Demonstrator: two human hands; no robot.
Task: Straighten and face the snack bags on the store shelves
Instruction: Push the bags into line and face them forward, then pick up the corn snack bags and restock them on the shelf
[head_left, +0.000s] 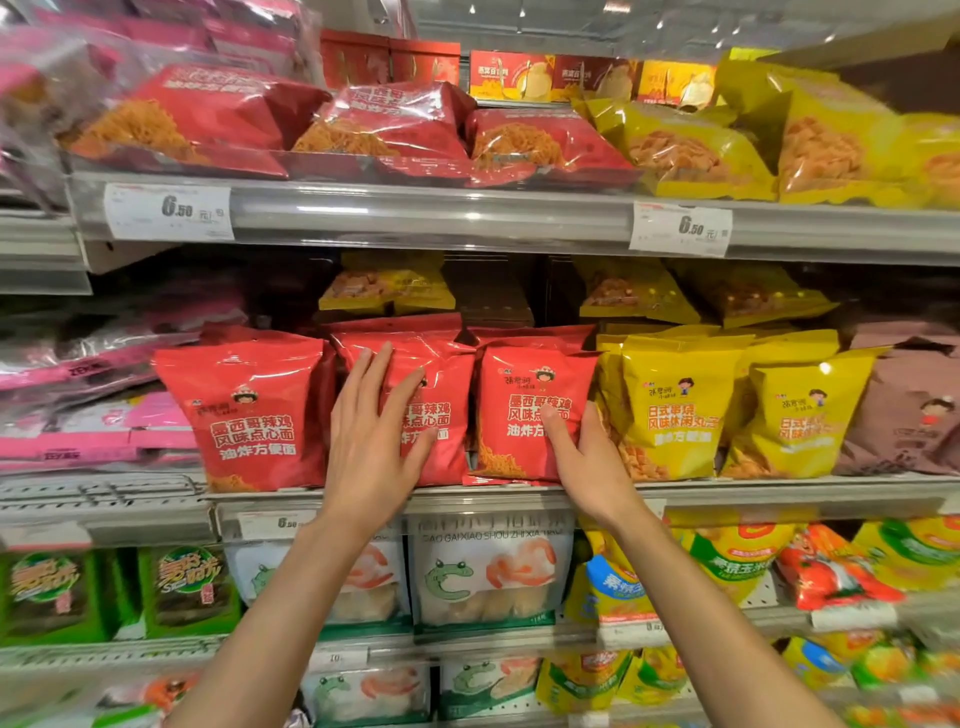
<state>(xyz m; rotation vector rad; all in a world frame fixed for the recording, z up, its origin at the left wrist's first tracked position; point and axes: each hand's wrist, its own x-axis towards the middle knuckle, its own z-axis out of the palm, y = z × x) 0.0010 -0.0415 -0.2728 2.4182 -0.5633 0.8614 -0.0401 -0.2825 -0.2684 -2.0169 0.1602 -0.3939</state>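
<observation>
Three red snack bags stand upright in a row on the middle shelf (727, 491). My left hand (376, 431) lies flat with straight fingers on the front of the middle red bag (441, 415). My right hand (584, 457) grips the lower right edge of the right red bag (524, 410), thumb on its front, fingers behind the side. The left red bag (249, 410) stands untouched, facing forward. Yellow snack bags (675, 410) stand just right of the red ones.
The upper shelf holds red bags (395, 130) and yellow bags (685, 150) leaning back, with price tags (169, 212) on the rail. Pink packs (88, 415) lie at left. Brown bags (914, 410) stand far right. Green, white and yellow packs fill lower shelves.
</observation>
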